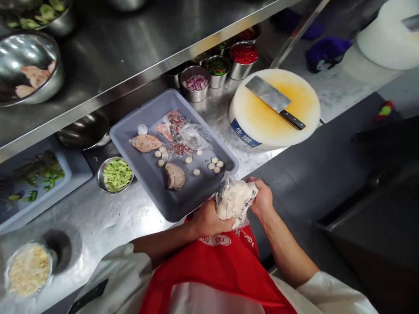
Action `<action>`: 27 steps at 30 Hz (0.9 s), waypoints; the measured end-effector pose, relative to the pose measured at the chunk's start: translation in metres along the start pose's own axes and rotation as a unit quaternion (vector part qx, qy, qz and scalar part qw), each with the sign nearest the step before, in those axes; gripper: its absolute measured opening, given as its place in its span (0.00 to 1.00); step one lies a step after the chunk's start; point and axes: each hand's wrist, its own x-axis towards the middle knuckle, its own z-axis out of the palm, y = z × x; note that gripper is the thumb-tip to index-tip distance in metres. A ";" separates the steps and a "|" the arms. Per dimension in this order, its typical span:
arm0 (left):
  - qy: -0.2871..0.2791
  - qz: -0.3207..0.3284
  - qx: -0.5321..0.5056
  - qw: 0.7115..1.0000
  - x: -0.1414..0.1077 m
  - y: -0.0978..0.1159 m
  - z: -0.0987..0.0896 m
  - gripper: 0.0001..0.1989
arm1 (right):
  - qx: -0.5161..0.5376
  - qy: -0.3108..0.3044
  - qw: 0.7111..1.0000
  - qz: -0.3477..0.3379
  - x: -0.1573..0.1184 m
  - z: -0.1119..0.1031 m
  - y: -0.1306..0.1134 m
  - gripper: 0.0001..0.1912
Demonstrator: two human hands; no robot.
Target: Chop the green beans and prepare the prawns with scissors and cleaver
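Observation:
Between my two hands, in front of the red apron, is a clear plastic bag of pale, whitish food whose kind I cannot make out. My left hand grips the bag's near left side, thumb across the front. On the right edge, my right hand closes around the plastic. Just beyond lies a grey tray on the steel counter. In it are several white balls, a brownish piece of meat or fish, another such piece and crumpled plastic packets.
A cleaver rests on a round white chopping block. Small metal pots hold chopped onion and red chillies. Left of the tray is a bowl of chopped greens. A steel shelf overhangs the counter's back.

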 end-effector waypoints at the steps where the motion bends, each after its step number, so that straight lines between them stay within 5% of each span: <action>1: -0.013 -0.007 -0.010 1.000 0.007 0.000 0.007 0.22 | 0.041 0.033 0.998 0.032 -0.004 -0.013 0.003 0.13; 4: -0.028 -0.055 -0.114 0.992 0.033 -0.004 0.031 0.24 | 0.147 0.078 0.981 0.098 -0.013 -0.048 0.010 0.17; 8: -0.017 -0.217 -0.284 0.934 0.086 -0.003 0.076 0.23 | 0.215 0.077 0.971 0.071 -0.003 -0.100 0.009 0.20; 13: -0.095 -0.305 -0.277 0.906 0.166 0.037 0.174 0.22 | 0.252 0.134 0.958 -0.002 0.036 -0.207 -0.033 0.33; 16: -0.165 -0.289 -0.242 0.911 0.204 0.072 0.250 0.24 | 0.271 0.179 0.945 -0.024 0.055 -0.284 -0.072 0.37; 20: -0.207 -0.228 -0.192 0.932 0.248 0.112 0.335 0.29 | 0.311 0.189 0.931 -0.006 0.080 -0.365 -0.112 0.29; 27: -0.252 -0.091 -0.027 0.963 0.364 0.159 0.431 0.30 | 0.256 0.266 0.929 0.011 0.187 -0.457 -0.154 0.30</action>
